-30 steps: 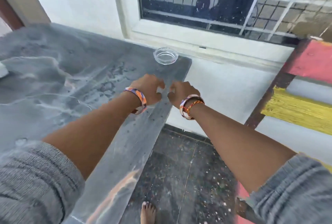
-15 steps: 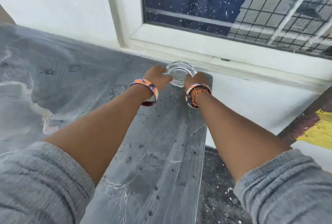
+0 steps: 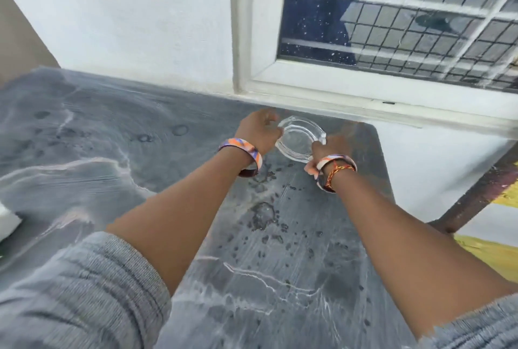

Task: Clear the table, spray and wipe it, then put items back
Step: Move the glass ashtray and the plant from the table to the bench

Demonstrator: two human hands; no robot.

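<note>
A clear glass ashtray [image 3: 298,140] sits near the far right corner of the dark grey marble table [image 3: 117,158]. My left hand [image 3: 259,128] grips its left rim. On the right rim, my right hand [image 3: 330,147] holds from the near side. Both wrists wear orange and purple bangles. I cannot tell whether the ashtray rests on the table or is raised slightly above it. Wet spots and droplets mark the tabletop just in front of the ashtray.
A white wall and a barred window [image 3: 392,26] with a white sill stand right behind the table. A white object [image 3: 7,222] shows at the table's left edge. A red and yellow painted frame [image 3: 493,208] stands to the right of the table.
Both hands reached forward from mid-table to the ashtray and closed on its two sides. The view has moved closer to the table's far corner.
</note>
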